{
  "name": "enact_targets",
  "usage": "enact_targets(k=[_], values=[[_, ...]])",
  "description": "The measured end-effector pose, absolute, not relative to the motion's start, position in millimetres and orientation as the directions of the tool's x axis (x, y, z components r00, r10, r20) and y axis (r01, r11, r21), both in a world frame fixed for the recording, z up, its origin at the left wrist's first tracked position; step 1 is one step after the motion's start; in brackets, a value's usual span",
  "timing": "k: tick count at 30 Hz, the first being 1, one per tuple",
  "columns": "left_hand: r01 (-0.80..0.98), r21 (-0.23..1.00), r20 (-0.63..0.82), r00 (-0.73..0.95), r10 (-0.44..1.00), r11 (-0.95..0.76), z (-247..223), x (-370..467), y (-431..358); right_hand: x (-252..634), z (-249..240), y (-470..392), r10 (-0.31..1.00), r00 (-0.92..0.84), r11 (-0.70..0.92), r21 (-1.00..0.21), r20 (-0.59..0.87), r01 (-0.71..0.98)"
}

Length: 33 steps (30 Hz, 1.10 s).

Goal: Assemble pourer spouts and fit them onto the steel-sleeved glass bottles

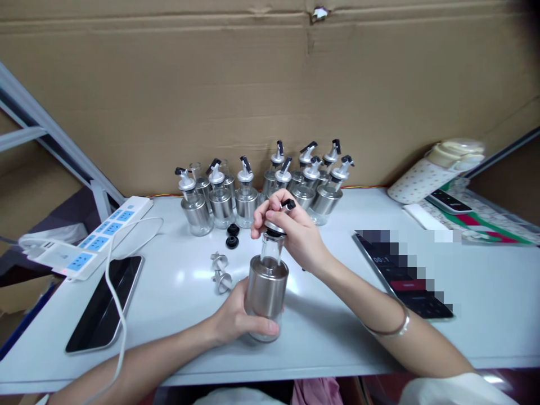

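Observation:
A glass oil bottle [267,287] with a brushed-metal sleeve stands nearly upright close to the table's front edge. My left hand [242,318] is wrapped round its lower half, thumb across the front. At the bottle's mouth is a silver pour spout [276,227] with a black flip tip, and my right hand [293,228] grips it with thumb and fingers. Left of the bottle lie two loose silver spout tops [222,281] and two black stoppers [232,242]. Whether the spout is fully seated cannot be made out.
Several matching bottles [246,199] stand along the cardboard wall [270,101], most with spouts. At left are a power strip [99,239], a white cable [110,275] and a dark phone [105,304]. At right lie a tablet [400,275] and a tilted tumbler [430,174].

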<state>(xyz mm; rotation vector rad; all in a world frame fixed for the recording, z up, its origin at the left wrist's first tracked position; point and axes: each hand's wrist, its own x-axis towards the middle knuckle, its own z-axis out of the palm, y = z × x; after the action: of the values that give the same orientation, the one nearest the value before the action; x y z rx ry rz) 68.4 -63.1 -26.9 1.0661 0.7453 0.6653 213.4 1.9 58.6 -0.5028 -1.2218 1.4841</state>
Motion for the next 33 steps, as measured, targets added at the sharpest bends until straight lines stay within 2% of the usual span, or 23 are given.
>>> enact_targets(k=[8, 18, 26, 33], values=[[-0.114, 0.944, -0.194, 0.569, 0.799, 0.31, -22.3, 70.6, -65.4, 213.4, 55.8, 4.9, 0.889, -0.338, 0.142, -0.887, 0.31, -0.439], [-0.1, 0.921, -0.26, 0.563, 0.784, 0.377, -18.7, 71.0, -67.1, 213.6, 51.0, 9.3, 0.862, -0.388, 0.145, -0.892, 0.327, -0.429], [-0.108, 0.912, -0.263, 0.584, 0.768, 0.395, -17.6, 70.0, -67.3, 213.3, 43.1, 12.8, 0.844, -0.453, 0.031, -0.87, 0.286, -0.492], [-0.113, 0.935, -0.21, 0.589, 0.78, 0.337, -22.1, 69.1, -67.4, 215.2, 45.4, 11.9, 0.799, -0.548, -0.048, -0.882, 0.247, -0.469]])
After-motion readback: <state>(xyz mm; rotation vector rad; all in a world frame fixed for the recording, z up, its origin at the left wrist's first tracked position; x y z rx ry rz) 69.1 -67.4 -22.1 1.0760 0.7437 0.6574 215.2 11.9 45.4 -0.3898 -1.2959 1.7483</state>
